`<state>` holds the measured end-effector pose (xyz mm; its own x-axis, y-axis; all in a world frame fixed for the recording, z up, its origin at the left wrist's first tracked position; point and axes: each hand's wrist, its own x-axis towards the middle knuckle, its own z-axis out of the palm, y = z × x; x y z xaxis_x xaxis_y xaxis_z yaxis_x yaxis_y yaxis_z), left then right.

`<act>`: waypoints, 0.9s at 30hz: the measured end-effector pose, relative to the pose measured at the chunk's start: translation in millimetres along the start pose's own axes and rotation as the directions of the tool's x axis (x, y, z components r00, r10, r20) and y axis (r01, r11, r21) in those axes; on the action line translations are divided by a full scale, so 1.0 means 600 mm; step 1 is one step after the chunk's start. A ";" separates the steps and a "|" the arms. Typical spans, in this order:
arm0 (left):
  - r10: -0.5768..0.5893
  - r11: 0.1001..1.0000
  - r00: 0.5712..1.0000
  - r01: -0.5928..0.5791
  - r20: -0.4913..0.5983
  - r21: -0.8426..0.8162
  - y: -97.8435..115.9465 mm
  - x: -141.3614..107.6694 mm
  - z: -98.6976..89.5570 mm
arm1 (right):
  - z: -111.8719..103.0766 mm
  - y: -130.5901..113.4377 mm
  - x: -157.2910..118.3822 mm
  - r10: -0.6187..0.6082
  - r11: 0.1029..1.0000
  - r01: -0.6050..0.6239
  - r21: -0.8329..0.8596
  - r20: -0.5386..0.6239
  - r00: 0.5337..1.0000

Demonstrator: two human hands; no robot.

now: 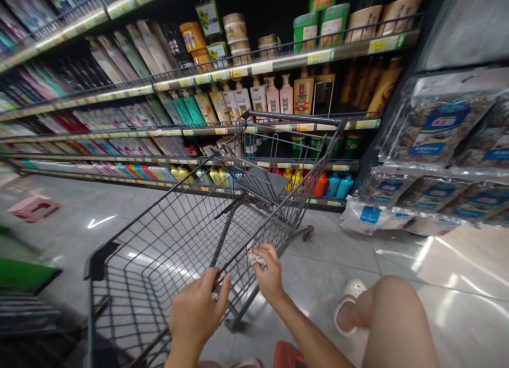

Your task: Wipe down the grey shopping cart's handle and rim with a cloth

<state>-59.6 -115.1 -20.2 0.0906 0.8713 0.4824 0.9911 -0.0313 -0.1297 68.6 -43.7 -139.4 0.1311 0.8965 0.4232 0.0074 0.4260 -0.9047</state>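
Observation:
A grey wire shopping cart [159, 219] stands side-on before me, its basket bare of goods. My left hand [196, 304] is wrapped over the near top rail of the basket, with the thumb on my side. Farther along that side, my right hand [270, 270] pinches a crumpled whitish cloth [256, 256] against the wire mesh. The cloth may be a wipe; its kind is unclear. The cart's handle bar [294, 119] lies at the far end, and a grey folding seat flap [264, 182] hangs just below it.
Shelves [178, 132] packed with bottles and tubs run behind the cart. Hanging packs of scouring balls [437, 129] are at right. A pink stool [34, 208] stands on the floor at left. My bent knee [401, 309] and a white clog [353, 291] are near, beside something red [288, 355].

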 end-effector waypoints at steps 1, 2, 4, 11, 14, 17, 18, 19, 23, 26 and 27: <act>-0.014 1.000 1.000 0.013 0.015 0.010 0.003 0.001 -0.002 | -0.002 0.000 0.002 0.012 1.000 -0.012 0.017 -0.003 1.000; -0.030 0.999 0.999 0.029 0.038 0.019 0.007 0.002 -0.004 | -0.004 0.000 0.003 0.032 0.999 -0.031 0.036 -0.011 0.999; -0.074 0.997 0.993 0.070 0.094 0.039 0.014 0.005 -0.009 | -0.008 -0.004 0.007 0.085 0.994 -0.082 0.078 -0.031 0.996; -0.132 0.990 0.986 0.137 0.104 -0.045 0.045 0.038 -0.003 | -0.022 0.006 0.019 0.463 0.829 -0.405 0.385 -0.067 0.884; -0.096 0.990 0.994 0.100 0.045 -0.098 0.068 0.063 0.013 | -0.028 0.026 0.024 0.681 0.649 -0.528 0.548 -0.107 0.725; -0.051 0.993 0.998 0.054 0.032 -0.109 0.094 0.094 0.028 | -0.033 0.043 0.034 0.761 0.565 -0.536 0.627 -0.145 0.632; -0.045 0.994 0.998 0.049 0.041 -0.096 0.103 0.103 0.033 | -0.034 0.047 0.037 0.771 0.556 -0.541 0.631 -0.148 0.620; -0.044 0.996 0.998 0.048 0.055 -0.073 0.110 0.111 0.037 | -0.035 0.051 0.041 0.776 0.552 -0.546 0.630 -0.149 0.613; -0.086 0.994 0.985 0.075 0.147 0.078 0.131 0.130 0.045 | -0.037 0.067 0.059 0.796 0.556 -0.546 0.627 -0.212 0.568; -0.095 0.984 0.981 0.067 0.168 0.165 0.135 0.129 0.045 | -0.041 0.083 0.081 0.810 0.565 -0.527 0.635 -0.308 0.499; -0.090 0.981 0.982 0.059 0.166 0.184 0.134 0.128 0.045 | -0.043 0.087 0.090 0.811 0.570 -0.521 0.636 -0.331 0.483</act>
<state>24.4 -37.5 -16.7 -0.0161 0.9397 0.3417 0.9597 0.1104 -0.2584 101.6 24.1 -165.2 0.3974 0.7381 -0.5451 -0.6941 -0.1467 -0.7047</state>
